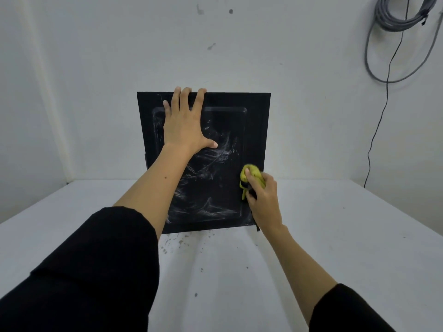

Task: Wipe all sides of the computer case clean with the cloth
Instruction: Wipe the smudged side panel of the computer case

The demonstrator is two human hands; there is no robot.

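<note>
The black computer case (254,121) lies on the white table (359,236) against the wall, its broad top panel streaked with pale smears. The left hand (184,123) presses flat on it, fingers spread, steadying it. The right hand (262,200) grips a bunched yellow cloth (250,172) at the panel's right edge (still smudged nearby). Overlapping strokes with firm pressure would clear the streaks best.

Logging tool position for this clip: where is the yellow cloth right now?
In the head view, the yellow cloth is bunched in the right hand, pressed against the lower right edge of the black computer case standing on the white table.
</note>
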